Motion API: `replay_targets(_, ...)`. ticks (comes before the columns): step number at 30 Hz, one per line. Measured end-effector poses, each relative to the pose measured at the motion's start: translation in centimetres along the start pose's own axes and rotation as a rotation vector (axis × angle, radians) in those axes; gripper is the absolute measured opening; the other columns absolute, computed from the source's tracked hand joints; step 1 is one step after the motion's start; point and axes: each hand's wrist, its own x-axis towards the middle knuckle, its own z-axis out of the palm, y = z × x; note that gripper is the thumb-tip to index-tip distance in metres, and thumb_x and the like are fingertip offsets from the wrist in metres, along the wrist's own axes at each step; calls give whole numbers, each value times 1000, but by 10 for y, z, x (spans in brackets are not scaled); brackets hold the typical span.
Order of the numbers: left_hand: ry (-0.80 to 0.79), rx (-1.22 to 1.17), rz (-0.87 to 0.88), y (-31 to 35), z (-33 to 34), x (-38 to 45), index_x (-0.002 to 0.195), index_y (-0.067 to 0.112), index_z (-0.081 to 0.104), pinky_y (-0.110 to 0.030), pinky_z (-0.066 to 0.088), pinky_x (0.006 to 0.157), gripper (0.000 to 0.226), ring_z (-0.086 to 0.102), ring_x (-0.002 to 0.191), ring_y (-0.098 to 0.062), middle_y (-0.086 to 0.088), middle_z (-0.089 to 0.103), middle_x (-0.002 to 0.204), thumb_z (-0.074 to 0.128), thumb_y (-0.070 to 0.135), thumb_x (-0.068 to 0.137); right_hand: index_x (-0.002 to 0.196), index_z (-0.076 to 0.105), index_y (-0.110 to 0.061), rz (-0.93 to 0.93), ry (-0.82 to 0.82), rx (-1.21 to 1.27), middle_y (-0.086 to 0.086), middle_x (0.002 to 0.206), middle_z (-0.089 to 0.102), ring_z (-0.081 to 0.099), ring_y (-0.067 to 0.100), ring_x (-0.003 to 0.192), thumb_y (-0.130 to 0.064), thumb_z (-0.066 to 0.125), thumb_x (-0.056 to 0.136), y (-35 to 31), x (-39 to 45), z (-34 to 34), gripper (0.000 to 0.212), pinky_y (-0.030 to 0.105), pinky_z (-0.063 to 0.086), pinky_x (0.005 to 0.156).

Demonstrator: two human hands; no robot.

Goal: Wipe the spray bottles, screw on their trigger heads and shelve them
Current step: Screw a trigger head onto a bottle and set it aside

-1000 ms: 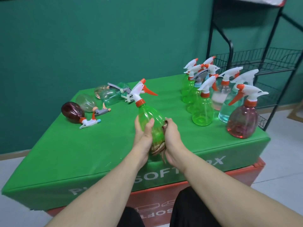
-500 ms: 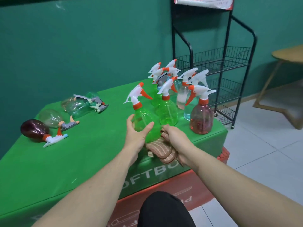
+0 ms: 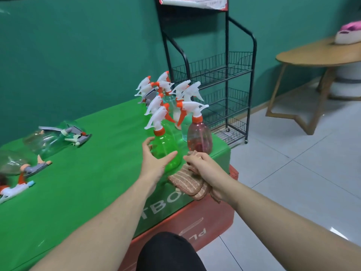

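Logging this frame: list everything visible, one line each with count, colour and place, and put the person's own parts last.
green spray bottle: one, green with white and orange trigger head, upright at the table's near right, in the left hand.
pink spray bottle: one, pink, upright at the table's right edge.
upright bottle cluster: several, exact count unclear, behind those two.
lying bottles: at least three, clear and dark, on their sides at the table's left.
cloth: one, brown striped, in the right hand.
table: one, green cover over a red base.
wire rack: one, black, shelves bare, right of the table.
wooden table: one, far right.
left hand: holds the green bottle's body.
right hand: grips the cloth.
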Motion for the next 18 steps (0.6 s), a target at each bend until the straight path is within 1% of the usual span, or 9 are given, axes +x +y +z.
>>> replay_targets(3, -5, 15, 4, 0, 1, -4, 145, 36, 32, -37, 37, 115, 93, 46, 132, -17, -2, 40, 152, 92, 18, 76, 126, 54, -19, 4, -11, 30, 7, 104, 70, 73, 16, 81, -36, 77, 86, 2, -3, 1, 49, 32, 59, 71)
replay_targets(4, -11, 24, 3, 0, 1, -5, 150, 35, 28, -37, 35, 117, 101, 43, 135, -17, -2, 37, 153, 93, 20, 74, 127, 54, -19, 2, -15, 36, 8, 104, 70, 73, 17, 81, -34, 79, 84, 2, -3, 2, 52, 32, 59, 71)
replay_targets(6, -25, 47, -6, 1, -1, -7, 156, 38, 21, -46, 32, 122, 114, 37, 144, -21, -5, 30, 160, 95, 26, 70, 128, 54, -18, -5, -31, 39, 9, 103, 70, 72, 18, 81, -32, 81, 82, 1, -5, 7, 55, 33, 59, 71)
replay_targets(8, -41, 61, -17, 4, -6, -11, 159, 38, 18, -50, 32, 122, 118, 35, 146, -22, -5, 28, 160, 95, 29, 70, 127, 54, -16, -17, -49, 32, 9, 101, 70, 71, 18, 79, -28, 80, 83, -1, -9, 13, 52, 32, 59, 68)
replay_targets(11, -48, 72, -6, 5, -21, -16, 158, 39, 23, -50, 34, 120, 109, 37, 142, -22, -2, 30, 158, 92, 33, 73, 129, 53, -15, -27, -58, 26, 9, 102, 70, 71, 17, 78, -27, 80, 84, -4, -15, 25, 53, 31, 58, 67)
replay_targets(13, -50, 88, 9, 6, -36, -20, 156, 39, 27, -47, 36, 118, 100, 38, 139, -20, -1, 30, 159, 89, 34, 78, 131, 52, -16, -36, -56, -6, 9, 104, 70, 71, 16, 78, -29, 79, 85, -8, -19, 35, 55, 29, 58, 66)
replay_targets(15, -42, 103, 22, 6, -54, -24, 155, 39, 29, -42, 38, 114, 94, 39, 133, -17, -1, 29, 159, 86, 34, 81, 130, 52, -17, -43, -59, -35, 9, 105, 69, 71, 14, 75, -30, 78, 86, -11, -22, 48, 53, 27, 57, 62)
replay_targets(17, -45, 132, 32, 7, -72, -28, 155, 38, 31, -39, 39, 110, 89, 40, 129, -15, 0, 28, 159, 84, 34, 83, 131, 51, -17, -30, -78, -39, 10, 106, 70, 71, 17, 76, -30, 77, 87, -12, -24, 63, 53, 28, 58, 63)
replay_targets(18, -45, 151, 30, 7, -83, -30, 154, 38, 33, -40, 39, 111, 87, 40, 129, -15, -1, 28, 159, 84, 34, 84, 132, 51, -17, -21, -97, -46, 11, 107, 70, 72, 18, 76, -31, 76, 88, -14, -26, 72, 53, 29, 59, 64)
